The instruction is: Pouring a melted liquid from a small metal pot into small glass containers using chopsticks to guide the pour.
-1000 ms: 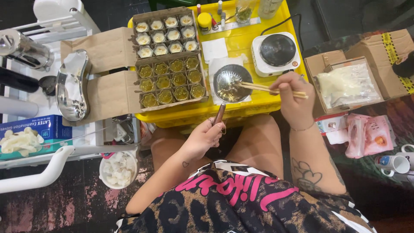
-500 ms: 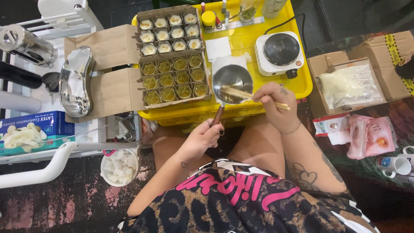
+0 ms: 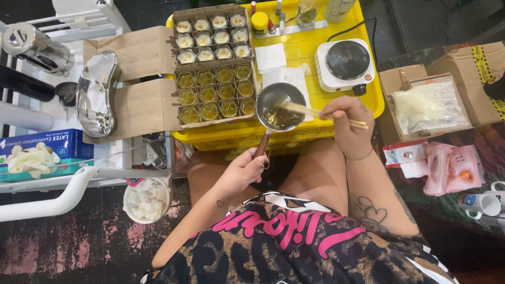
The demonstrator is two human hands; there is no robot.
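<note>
My left hand [image 3: 242,171] grips the brown handle of a small metal saucepan [image 3: 280,105] that rests on the yellow crate top [image 3: 310,52]. The pan holds a yellowish liquid. My right hand [image 3: 351,125] holds a pair of wooden chopsticks [image 3: 310,111] whose tips reach into the pan. Just left of the pan sits a cardboard box [image 3: 214,94] with several small round tins of green-yellow fill. A second box [image 3: 210,38] behind it holds several tins with pale fill.
A white single hot plate [image 3: 346,63] stands right of the pan, its cord running back. A steel kidney dish [image 3: 96,93], a glove box [image 3: 37,155] and a tub of white pieces [image 3: 147,199] lie left. Cardboard boxes [image 3: 428,102] and packets sit on the right floor.
The saucepan and both hands have shifted slightly toward me and to the right. The chopsticks stay in the pan, now angled lower across its rim.
</note>
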